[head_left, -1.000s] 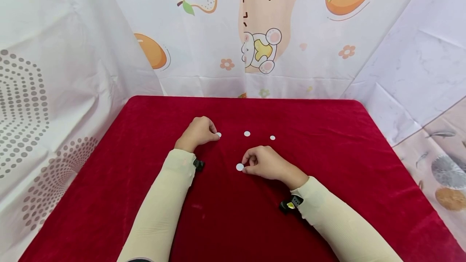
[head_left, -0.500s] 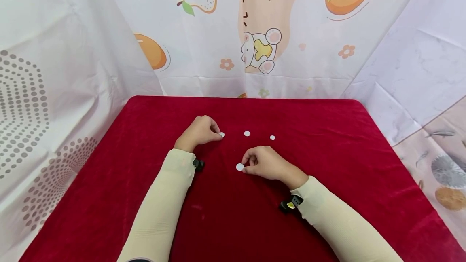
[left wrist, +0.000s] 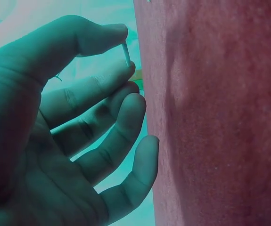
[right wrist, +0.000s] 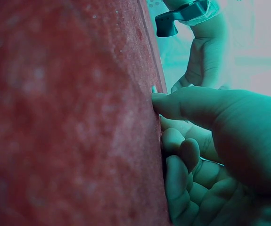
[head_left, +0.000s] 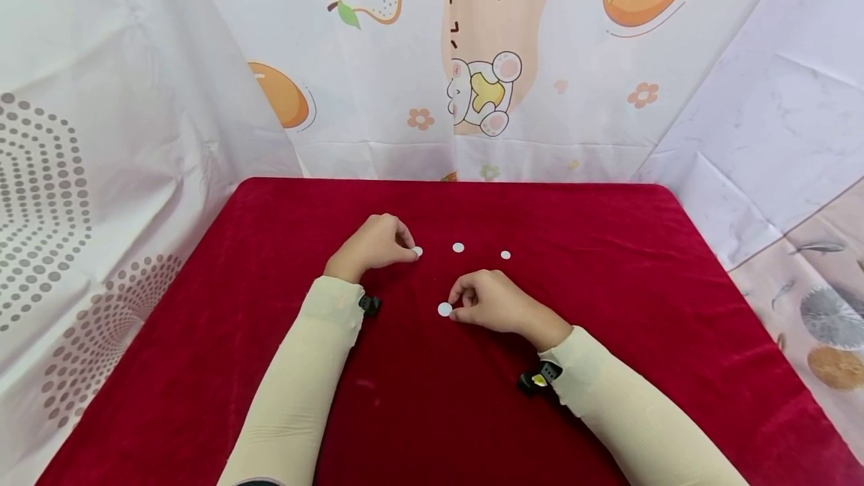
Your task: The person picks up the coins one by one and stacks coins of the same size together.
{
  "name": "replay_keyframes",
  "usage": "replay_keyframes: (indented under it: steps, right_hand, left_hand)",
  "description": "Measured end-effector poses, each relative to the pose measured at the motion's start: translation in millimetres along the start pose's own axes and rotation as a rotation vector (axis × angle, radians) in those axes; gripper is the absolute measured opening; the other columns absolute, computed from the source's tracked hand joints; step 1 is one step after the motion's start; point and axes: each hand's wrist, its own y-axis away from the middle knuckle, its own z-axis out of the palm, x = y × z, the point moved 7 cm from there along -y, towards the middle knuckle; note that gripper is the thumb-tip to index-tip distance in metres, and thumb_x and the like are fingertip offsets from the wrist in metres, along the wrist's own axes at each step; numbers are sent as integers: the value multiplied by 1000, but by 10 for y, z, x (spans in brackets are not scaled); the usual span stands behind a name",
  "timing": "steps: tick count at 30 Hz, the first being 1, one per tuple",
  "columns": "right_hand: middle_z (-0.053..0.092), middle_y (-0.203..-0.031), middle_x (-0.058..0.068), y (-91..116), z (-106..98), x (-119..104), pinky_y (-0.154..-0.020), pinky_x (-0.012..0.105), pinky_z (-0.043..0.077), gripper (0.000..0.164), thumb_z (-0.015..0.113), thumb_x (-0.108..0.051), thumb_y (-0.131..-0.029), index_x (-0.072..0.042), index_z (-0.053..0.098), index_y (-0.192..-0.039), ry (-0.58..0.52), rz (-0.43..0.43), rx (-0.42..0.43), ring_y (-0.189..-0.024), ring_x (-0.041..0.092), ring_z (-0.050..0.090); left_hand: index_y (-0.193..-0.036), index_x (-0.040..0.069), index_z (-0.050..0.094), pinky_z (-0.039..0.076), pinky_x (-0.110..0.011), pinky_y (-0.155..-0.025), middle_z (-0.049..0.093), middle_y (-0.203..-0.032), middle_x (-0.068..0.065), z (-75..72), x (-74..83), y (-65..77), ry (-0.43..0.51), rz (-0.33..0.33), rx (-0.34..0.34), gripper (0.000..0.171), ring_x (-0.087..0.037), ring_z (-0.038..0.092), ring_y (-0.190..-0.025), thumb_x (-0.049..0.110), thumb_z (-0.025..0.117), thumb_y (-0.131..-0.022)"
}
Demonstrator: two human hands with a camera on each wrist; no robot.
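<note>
My left hand (head_left: 378,242) pinches a small white round disc (head_left: 418,251) between thumb and forefinger. Seen edge-on in the left wrist view, that disc (left wrist: 127,52) spans the gap between thumb tip and fingertip, while the other fingers hang loosely bent. Nearer to me, my right hand (head_left: 498,302) holds another white disc (head_left: 444,310) at its right edge with the thumb and forefinger tips, low over the red cloth. The right wrist view shows only a sliver of this disc (right wrist: 154,88) past the thumb; the remaining fingers are curled beneath.
Two more white discs lie on the red cloth: one disc (head_left: 458,247) right of my left hand, and a smaller disc (head_left: 505,255) beyond my right hand. The red-covered table (head_left: 594,246) ends at a printed curtain (head_left: 385,126) behind.
My left hand has shifted slightly right with its disc, toward the middle disc. My right hand and the discs on the cloth have stayed in place.
</note>
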Motion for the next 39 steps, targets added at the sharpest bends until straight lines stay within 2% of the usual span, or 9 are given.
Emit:
replay_keyframes:
  steps: [8,14,21,32,39]
  right_hand:
    - [62,-64,-10,-1,-1,-7,-61,24,48,11,84,-22,-86,-22,75,-92,14,-4,2,-58,5,54]
    - [62,-65,-9,-1,2,-4,-60,24,47,11,84,-21,-86,-22,74,-92,8,9,-8,-58,5,54]
    - [62,-64,-8,-4,1,-6,-60,24,47,11,84,-21,-86,-21,74,-91,11,3,-4,-56,4,53]
    - [61,-63,-9,-2,-3,-14,-59,24,47,10,83,-21,-87,-22,75,-92,15,-3,-7,-56,5,53]
    - [62,-64,-9,-7,-2,-1,-58,24,47,10,83,-20,-86,-21,75,-92,8,-6,-5,-56,5,54]
  left_hand:
    - [-84,19,78,55,-33,-75,73,-82,4,43,70,6,2,30,-21,11,-18,64,-83,28,83,-87]
    - [-85,19,78,56,-32,-74,73,-81,6,124,153,10,-17,57,-70,11,-16,65,-78,29,83,-86]
    - [-84,19,77,56,-32,-71,72,-80,6,164,225,20,-23,76,-96,11,-16,65,-74,28,83,-85]
    - [-83,22,77,56,-30,-70,72,-82,8,252,385,27,36,171,-135,9,-15,65,-74,27,84,-83]
    - [-84,22,76,56,-30,-71,71,-86,6,289,508,60,35,204,-161,8,-14,64,-77,24,84,-83]
